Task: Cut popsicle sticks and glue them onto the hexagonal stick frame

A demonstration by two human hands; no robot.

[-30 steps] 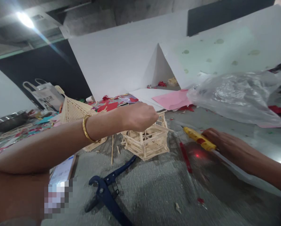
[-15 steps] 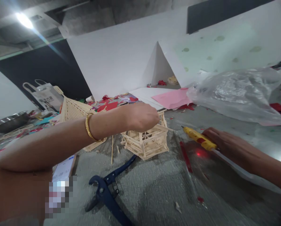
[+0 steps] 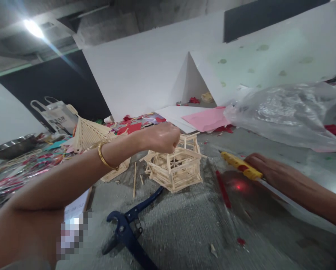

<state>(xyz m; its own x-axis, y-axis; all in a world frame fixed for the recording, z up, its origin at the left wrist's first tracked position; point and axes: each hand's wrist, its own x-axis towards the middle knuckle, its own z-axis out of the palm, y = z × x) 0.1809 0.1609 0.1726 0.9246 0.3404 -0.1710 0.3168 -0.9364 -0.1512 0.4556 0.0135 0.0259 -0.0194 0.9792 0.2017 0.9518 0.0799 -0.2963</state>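
My left hand, below a gold bangle, is closed at the upper left part of a wooden stick model. Its fingertips point away from me, so whatever they pinch is hidden. The model has several sides and stands on the grey floor. To its right, my right hand is wrapped round a yellow glue gun, its nozzle pointing left toward the model. A red glow lies on the floor beneath the gun.
Blue cutters lie in front of the model, beside loose sticks. A stick-built cone roof stands behind my left forearm. A red strip, pink paper and a clear plastic bag lie to the right.
My left hand has drawn back slightly to the left, uncovering more of the model's top. My right hand with the glue gun has barely moved.
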